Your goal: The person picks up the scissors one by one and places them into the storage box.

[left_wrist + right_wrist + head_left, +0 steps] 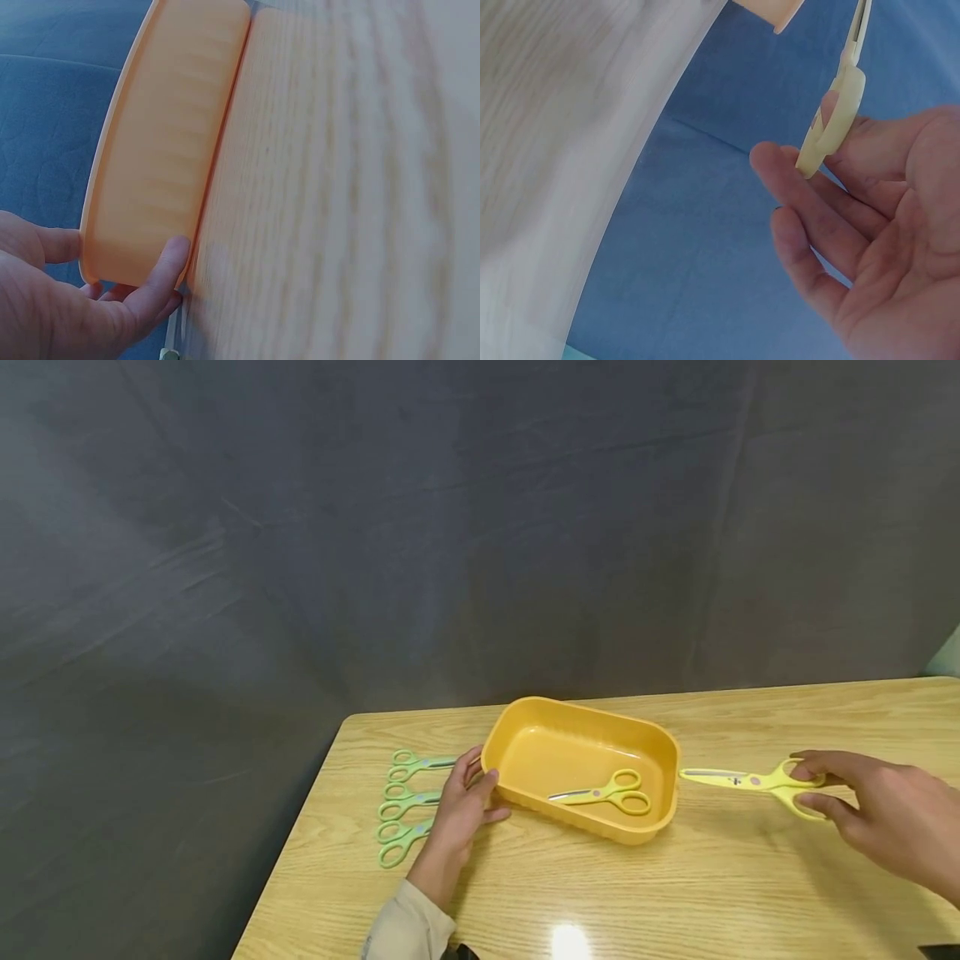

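My left hand [459,817] grips the left end of a shallow orange-yellow plastic bin [555,758], thumb at the rim and fingers around the corner. In the left wrist view the fingertips lie along the wall of the bin [161,150]. One pair of yellow scissors [613,792] lies inside, toward its front right. To the right, my right hand [888,797] pinches a second pair of yellow scissors [757,781] by the finger loops, above the table. Their closed blades point left at the bin's right end. The right wrist view shows the loops [840,112] between thumb and fingers.
Three pairs of green scissors [403,802] lie in a column left of the bin, blades pointing right and partly hidden by my left hand. Everything rests on a wood-grain table [600,893]. A dark cloth [525,543] hangs behind its far edge.
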The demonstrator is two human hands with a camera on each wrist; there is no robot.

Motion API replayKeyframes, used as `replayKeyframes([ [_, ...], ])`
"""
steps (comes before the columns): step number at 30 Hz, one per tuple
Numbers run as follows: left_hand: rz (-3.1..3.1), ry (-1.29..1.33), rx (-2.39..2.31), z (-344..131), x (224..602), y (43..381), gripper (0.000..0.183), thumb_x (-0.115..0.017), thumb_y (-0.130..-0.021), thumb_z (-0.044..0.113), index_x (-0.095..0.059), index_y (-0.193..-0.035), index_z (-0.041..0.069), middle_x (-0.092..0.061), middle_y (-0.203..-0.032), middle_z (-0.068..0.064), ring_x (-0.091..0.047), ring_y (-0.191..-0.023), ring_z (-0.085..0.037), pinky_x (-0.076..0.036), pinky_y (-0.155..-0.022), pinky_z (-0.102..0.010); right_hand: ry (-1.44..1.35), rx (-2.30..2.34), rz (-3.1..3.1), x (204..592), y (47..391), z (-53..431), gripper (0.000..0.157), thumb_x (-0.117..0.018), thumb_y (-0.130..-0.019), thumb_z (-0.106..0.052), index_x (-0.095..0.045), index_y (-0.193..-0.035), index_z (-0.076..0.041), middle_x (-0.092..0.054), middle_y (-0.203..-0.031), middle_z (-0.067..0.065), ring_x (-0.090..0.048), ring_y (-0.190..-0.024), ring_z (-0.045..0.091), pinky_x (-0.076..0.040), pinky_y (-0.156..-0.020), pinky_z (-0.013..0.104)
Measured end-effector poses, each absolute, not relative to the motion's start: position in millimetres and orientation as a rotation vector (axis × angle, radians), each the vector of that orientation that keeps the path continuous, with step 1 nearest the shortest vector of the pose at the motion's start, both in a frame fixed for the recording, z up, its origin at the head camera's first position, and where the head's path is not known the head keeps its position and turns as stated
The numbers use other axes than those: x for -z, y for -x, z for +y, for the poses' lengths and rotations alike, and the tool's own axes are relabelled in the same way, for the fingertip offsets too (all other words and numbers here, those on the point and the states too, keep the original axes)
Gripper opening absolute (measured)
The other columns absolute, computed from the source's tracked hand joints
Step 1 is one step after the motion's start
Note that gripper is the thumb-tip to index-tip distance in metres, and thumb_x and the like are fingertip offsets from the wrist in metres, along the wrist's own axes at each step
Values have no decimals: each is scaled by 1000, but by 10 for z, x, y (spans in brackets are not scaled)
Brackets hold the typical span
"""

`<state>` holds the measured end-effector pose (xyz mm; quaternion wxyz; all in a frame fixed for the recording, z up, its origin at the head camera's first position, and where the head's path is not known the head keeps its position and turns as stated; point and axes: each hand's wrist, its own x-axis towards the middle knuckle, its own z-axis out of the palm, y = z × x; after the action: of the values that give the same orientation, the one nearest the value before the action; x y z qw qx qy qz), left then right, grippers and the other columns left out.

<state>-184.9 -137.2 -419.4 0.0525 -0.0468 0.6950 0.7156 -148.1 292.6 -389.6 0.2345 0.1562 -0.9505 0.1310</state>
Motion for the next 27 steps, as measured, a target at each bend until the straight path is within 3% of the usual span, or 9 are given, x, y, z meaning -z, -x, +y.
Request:
replayKeyframes([
  [4, 2110, 138, -2176, -1370, 4198, 1846, 49, -52, -104, 18, -36, -151, 18, -41, -154, -11, -52, -131, -35, -63, -82, -43, -442, -357, -2630, 3891, 1479, 2884, 23, -83, -75, -21, -71, -94, -16, -72, -114, 21, -16, -46, -4, -20, -41, 19],
  [8, 2108, 134, -2180, -1370, 4205, 1844, 50, -52, -104, 18, -36, -151, 18, -41, -154, -11, -52, -131, -35, -63, -82, -44, -433, -363, -2662, 3861, 1488, 2857, 24, -83, -76, -21, -72, -97, -17, -73, -112, 20, -18, -47, -3, -21, -43, 20],
  [11, 2108, 132, -2183, -1372, 4208, 1845, 50, -52, -104, 19, -36, -151, 18, -40, -154, -11, -51, -131, -35, -63, -82, -44, -421, -368, -2718, 3824, 1519, 2826, 29, -84, -77, -24, -73, -102, -15, -74, -108, 18, -36, -48, -4, -27, -44, 21],
  [13, 2108, 130, -2186, -1371, 4210, 1847, 50, -52, -104, 19, -36, -151, 18, -40, -154, -11, -51, -132, -35, -63, -82, -44, -416, -379, -2765, 3794, 1544, 2794, 32, -84, -77, -26, -73, -105, -15, -75, -107, 17, -52, -54, 1, -34, -46, 23],
  [16, 2105, 130, -2190, -1368, 4213, 1851, 50, -52, -104, 18, -36, -151, 18, -40, -154, -11, -51, -132, -35, -63, -81, -44, -431, -382, -2782, 3759, 1578, 2732, 31, -85, -76, -25, -73, -103, -16, -74, -111, 17, -65, -62, 13, -40, -48, 26],
  [23, 2109, 146, -2187, -1366, 4210, 1848, 49, -52, -104, 18, -36, -151, 19, -41, -154, -10, -52, -131, -34, -63, -81, -43, -458, -405, -2799, 3707, 1625, 2543, 28, -84, -77, -25, -74, -103, -18, -74, -113, 14, -53, -59, 1, -36, -49, 24],
  [27, 2111, 149, -2182, -1367, 4206, 1847, 49, -52, -104, 18, -36, -151, 19, -40, -154, -11, -52, -131, -35, -63, -80, -42, -458, -415, -2831, 3669, 1643, 2449, 29, -83, -79, -24, -74, -105, -16, -75, -108, 13, -50, -58, 2, -35, -48, 25],
])
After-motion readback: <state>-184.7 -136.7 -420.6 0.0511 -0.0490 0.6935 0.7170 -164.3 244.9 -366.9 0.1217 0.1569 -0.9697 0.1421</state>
